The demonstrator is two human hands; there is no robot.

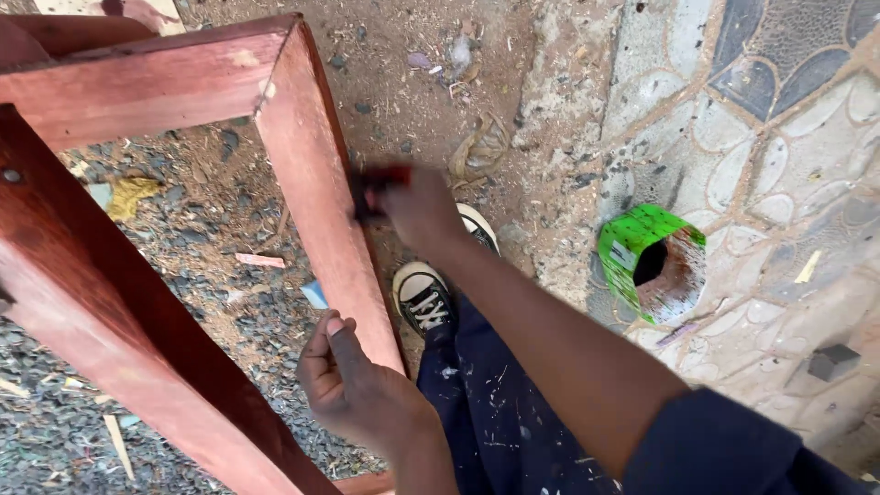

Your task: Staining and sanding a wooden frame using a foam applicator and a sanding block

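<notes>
Nearest, left hand (353,385) curls half-closed, holding nothing, fingertips touching a red-stained wooden frame (316,192). Farther off, right hand (417,213) is clamped on a blurred dark brush (374,191) pressed against that rail. Green tin (646,261) stands right.

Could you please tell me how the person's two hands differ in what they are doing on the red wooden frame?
The right hand is stretched forward, gripping a dark, blurred tool against the upright rail; the left hand is drawn in close, with nothing in it, curled against that rail's lower end. The right hand sits higher up the rail than the left. Both touch the same stained rail.
</notes>
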